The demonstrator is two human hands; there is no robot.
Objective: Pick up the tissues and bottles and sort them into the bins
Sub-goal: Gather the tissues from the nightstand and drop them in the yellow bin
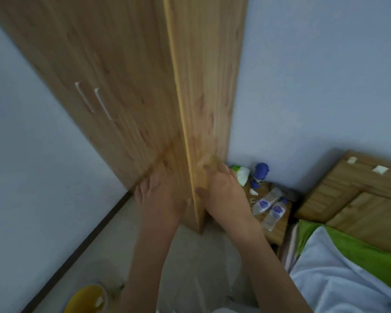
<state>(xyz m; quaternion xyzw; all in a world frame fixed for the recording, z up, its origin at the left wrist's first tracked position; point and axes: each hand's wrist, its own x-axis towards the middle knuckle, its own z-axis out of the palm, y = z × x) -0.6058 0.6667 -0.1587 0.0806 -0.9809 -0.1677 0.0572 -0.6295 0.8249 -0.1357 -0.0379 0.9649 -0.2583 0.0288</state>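
Note:
Two clear plastic bottles (265, 202) (274, 214) with blue labels lie on a small wooden nightstand (278, 231) at the right. A white crumpled tissue (253, 191) lies near them, beside a green-and-white pack (242, 175) and a blue bottle-like object (260, 176). My left hand (160, 199) is stretched out, fingers apart, holding nothing, in front of the wardrobe's lower corner. My right hand (224, 195) is also empty with fingers spread, just left of the nightstand. A yellow bin (86, 299) shows at the bottom left on the floor.
A tall wooden wardrobe (145, 86) fills the centre, its corner edge between my hands. A bed with a wooden headboard (352, 199), green sheet (359, 249) and white cover (339, 285) lies at the right. Pale walls and a dark skirting board (77, 249) run along the left.

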